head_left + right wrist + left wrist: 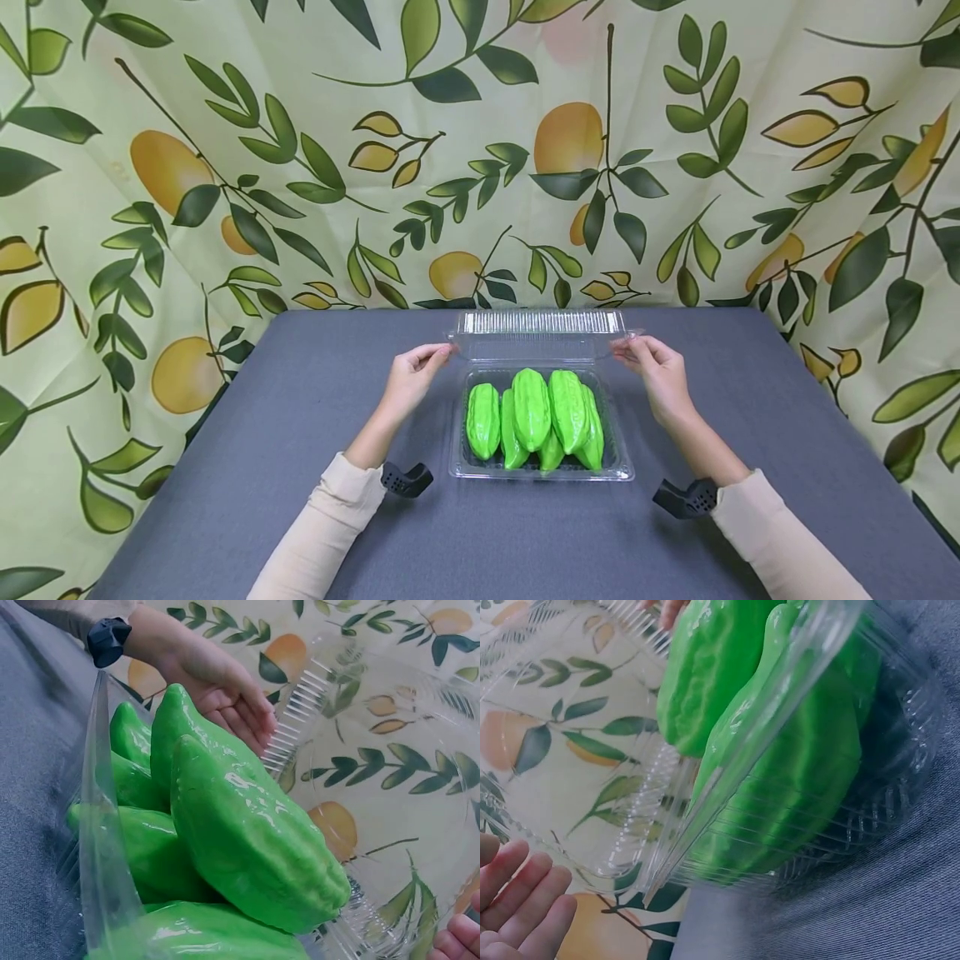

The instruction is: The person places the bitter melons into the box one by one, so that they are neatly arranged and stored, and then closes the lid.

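Note:
A clear plastic clamshell box (465,467) lies on the table and holds several glossy, bright green bitter melons (532,408), piled and overlapping. Its hinged lid (536,346) stands raised at the far side. At the lid's left corner, my left hand (411,375) pinches the edge between thumb and fingers. My right hand (660,375) pinches the opposite corner, its fingertips partly seen through the plastic. The left wrist view shows the left hand's other fingers (529,900) loosely bent beside the lid. Across the melons (247,832), the right wrist view shows the left hand at the lid's rim.
A grey cloth-covered table (315,392) extends around the box. Behind it and at both sides hangs a cream curtain (480,150) printed with leaves and orange fruit. Each wrist wears a black camera band, one on the left (407,480) and one on the right (686,498).

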Demonstrator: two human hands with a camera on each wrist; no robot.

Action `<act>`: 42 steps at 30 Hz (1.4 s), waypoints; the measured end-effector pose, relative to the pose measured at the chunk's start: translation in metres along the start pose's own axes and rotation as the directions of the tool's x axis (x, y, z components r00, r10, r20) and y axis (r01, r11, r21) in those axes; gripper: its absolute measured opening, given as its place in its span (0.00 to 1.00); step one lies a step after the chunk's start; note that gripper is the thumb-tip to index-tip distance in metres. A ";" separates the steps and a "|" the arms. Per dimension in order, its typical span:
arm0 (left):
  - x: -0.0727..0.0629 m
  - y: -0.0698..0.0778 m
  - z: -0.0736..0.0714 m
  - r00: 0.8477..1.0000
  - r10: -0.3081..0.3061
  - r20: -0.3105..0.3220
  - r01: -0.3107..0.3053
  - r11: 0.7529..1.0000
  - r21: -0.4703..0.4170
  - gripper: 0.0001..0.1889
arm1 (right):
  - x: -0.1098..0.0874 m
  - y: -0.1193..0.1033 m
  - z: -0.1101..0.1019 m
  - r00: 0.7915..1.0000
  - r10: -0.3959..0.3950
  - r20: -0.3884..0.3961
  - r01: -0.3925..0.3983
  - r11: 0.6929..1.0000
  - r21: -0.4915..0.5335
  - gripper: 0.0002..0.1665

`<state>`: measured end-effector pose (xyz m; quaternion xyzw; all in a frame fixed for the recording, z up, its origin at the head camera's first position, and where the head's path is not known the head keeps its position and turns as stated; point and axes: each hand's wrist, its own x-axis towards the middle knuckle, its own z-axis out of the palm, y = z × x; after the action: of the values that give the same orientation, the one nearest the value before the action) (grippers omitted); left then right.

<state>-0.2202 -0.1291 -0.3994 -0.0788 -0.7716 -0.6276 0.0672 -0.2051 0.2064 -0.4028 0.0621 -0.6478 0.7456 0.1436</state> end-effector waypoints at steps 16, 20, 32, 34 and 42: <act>-0.008 0.000 0.001 0.999 -0.050 0.009 0.050 0.999 -0.009 0.13 | -0.009 0.004 -0.005 0.999 -0.028 0.028 0.027 0.999 0.039 0.16; -0.009 0.000 0.001 0.998 -0.056 0.008 0.056 0.998 -0.001 0.13 | -0.011 0.005 -0.006 0.999 -0.037 0.028 0.035 0.997 0.062 0.16; -0.014 0.001 0.000 0.997 -0.074 0.023 0.075 0.996 -0.040 0.13 | -0.019 0.006 -0.011 0.997 -0.030 0.064 0.028 0.999 0.029 0.10; -0.013 0.000 -0.001 0.997 -0.070 0.038 0.072 0.996 -0.048 0.13 | -0.020 0.006 -0.012 0.997 -0.032 0.069 0.031 0.999 0.017 0.11; -0.017 -0.001 -0.005 0.994 -0.046 0.104 0.050 0.998 -0.039 0.14 | -0.025 0.008 -0.016 1.000 0.012 0.023 -0.009 0.988 -0.154 0.19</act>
<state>-0.2036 -0.1351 -0.4032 -0.0939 -0.7625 -0.6401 0.0105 -0.1817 0.2179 -0.4198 0.0564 -0.7056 0.6931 0.1362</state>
